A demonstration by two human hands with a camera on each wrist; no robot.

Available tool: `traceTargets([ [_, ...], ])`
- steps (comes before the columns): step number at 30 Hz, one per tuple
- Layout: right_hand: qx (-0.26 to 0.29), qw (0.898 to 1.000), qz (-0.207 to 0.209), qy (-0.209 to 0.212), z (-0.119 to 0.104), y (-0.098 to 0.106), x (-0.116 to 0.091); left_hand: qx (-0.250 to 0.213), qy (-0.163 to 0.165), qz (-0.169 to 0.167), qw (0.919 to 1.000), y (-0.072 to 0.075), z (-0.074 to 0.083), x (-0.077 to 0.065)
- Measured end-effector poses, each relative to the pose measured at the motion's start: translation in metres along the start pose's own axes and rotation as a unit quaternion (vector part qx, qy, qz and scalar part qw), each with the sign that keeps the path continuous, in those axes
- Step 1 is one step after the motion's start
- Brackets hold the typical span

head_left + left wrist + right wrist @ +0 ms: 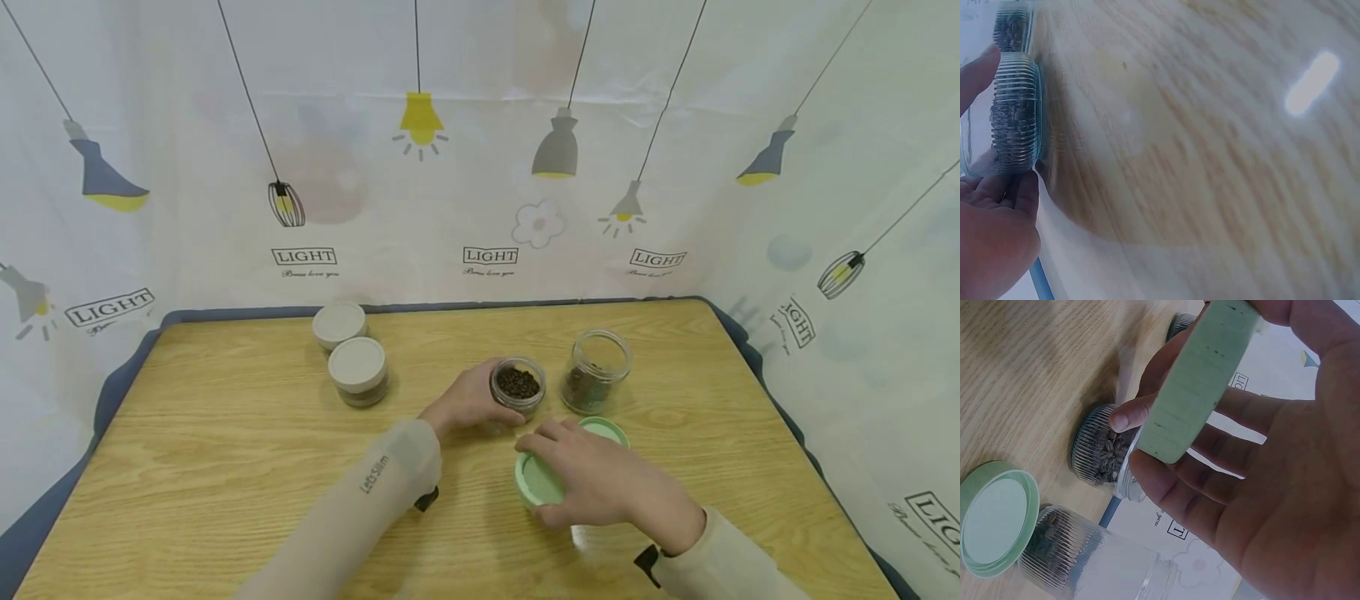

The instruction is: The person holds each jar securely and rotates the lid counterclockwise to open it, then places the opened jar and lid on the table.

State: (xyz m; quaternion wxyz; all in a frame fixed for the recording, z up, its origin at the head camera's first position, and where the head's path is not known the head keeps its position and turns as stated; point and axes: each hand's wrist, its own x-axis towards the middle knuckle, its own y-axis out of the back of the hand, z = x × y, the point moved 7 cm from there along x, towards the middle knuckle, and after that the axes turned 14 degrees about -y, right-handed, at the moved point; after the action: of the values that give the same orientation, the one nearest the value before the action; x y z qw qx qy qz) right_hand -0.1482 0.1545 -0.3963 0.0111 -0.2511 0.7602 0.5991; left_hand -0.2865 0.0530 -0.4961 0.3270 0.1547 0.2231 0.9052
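Note:
My left hand [476,396] grips a small ribbed glass jar [1017,119] from its left side, with the thumb near me. Dark coffee beans [517,383] show through the jar's uncovered mouth. In my right hand [592,471] is a round green lid [1194,381], pinched by its rim between thumb and fingers, nearer to me than the jar. A second green lid [994,519] lies on the table with its inner side up, partly hidden behind the right hand in the head view. Beyond it stands a taller uncovered glass jar [600,371] with beans in its lower part.
Two jars with pale lids, a nearer one [357,367] and a farther one [339,323], stand close together at the back left. The wooden table [225,450] ends at a wall cloth [405,217] printed with lamps.

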Motion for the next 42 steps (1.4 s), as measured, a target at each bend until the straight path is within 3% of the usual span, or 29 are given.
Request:
traceTargets([
  [8,0.001,1.0,0.004,0.002,-0.003,0.0,0.003,-0.009,-0.009,0.008,0.9999,0.0,0.001,-0.001],
  [13,0.0,1.0,-0.002,-0.002,-0.004,-0.001,0.005,-0.003,0.008,-0.003,1.0,0.001,-0.001,-0.004],
  [30,0.009,1.0,-0.004,-0.006,-0.003,-0.002,0.007,0.022,0.055,-0.027,0.9978,0.02,0.003,-0.036],
  [35,0.01,1.0,-0.013,-0.012,-0.002,-0.004,0.009,0.036,0.054,-0.052,0.9965,0.028,0.006,-0.046],
  [42,0.011,1.0,-0.013,-0.017,-0.001,-0.006,0.013,0.041,0.051,-0.114,0.9913,0.034,0.012,-0.056],
])
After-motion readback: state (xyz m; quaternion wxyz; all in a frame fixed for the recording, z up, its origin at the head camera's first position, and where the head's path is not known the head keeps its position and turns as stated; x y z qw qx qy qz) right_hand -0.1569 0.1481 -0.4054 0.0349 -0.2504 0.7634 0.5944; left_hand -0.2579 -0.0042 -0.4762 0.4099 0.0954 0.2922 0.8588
